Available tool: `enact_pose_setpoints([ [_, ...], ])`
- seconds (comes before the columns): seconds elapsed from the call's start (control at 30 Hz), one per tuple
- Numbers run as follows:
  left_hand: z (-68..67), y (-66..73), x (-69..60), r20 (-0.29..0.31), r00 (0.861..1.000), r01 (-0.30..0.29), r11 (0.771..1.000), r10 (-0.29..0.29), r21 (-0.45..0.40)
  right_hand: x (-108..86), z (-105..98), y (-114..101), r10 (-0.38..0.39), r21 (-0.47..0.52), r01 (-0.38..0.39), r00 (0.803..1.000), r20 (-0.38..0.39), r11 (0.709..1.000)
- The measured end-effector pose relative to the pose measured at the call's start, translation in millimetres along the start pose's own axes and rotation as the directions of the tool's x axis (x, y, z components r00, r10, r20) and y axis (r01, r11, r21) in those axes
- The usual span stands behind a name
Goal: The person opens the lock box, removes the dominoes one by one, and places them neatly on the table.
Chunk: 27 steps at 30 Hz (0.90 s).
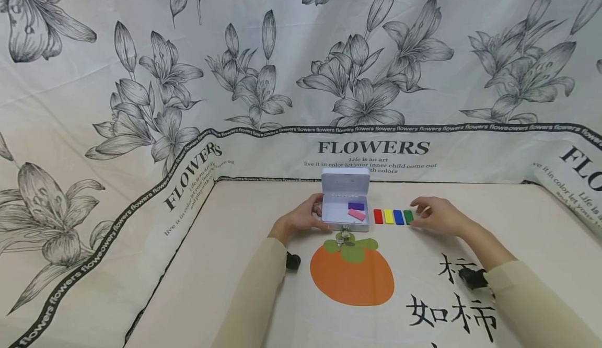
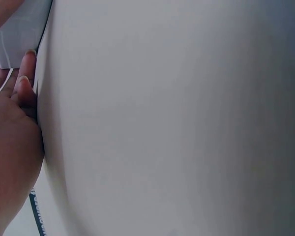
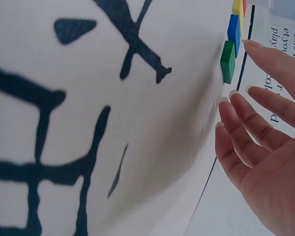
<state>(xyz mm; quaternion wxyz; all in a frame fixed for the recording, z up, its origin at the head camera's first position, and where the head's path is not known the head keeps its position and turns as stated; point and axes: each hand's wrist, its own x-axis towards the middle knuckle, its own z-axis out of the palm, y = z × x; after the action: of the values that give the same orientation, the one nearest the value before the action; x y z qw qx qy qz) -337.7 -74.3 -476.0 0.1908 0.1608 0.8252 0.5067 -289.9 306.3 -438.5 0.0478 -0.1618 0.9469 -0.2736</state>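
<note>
A small white lidded box [image 1: 335,210] stands with its lid raised, a latch and keys at its front. Inside lie a purple block [image 1: 356,206] and a tilted pink block [image 1: 357,215]. My left hand [image 1: 303,217] grips the box's left side, thumb at the front corner; the left wrist view shows its fingertips against the box wall [image 2: 20,37]. To the box's right, red [image 1: 378,216], yellow [image 1: 388,216], blue [image 1: 398,217] and green blocks [image 1: 408,217] form a row. Beside the green block, my right hand [image 1: 439,216] has its fingers spread, holding nothing [image 3: 265,152].
The light tablecloth [image 1: 226,264] bears a printed orange persimmon [image 1: 352,277] in front of the box and black characters [image 1: 451,314] at the right. Behind the box rises a floral cloth [image 1: 263,154], with another side of it at the left.
</note>
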Motion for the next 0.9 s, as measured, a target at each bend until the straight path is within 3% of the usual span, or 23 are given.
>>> enact_pose_setpoints([
  [0.37,-1.2,-3.5,1.6,0.005,1.0,-0.003,1.0,0.003,-0.021,-9.1,-9.1,-9.5,-0.056,-0.013,0.055,0.997,-0.047,0.998],
  [0.9,-0.4,-3.4,2.0,0.009,1.0,-0.014,1.0,0.014,-0.01,-1.4,-8.0,-60.0,-0.175,-0.001,0.175,0.984,-0.044,0.984],
])
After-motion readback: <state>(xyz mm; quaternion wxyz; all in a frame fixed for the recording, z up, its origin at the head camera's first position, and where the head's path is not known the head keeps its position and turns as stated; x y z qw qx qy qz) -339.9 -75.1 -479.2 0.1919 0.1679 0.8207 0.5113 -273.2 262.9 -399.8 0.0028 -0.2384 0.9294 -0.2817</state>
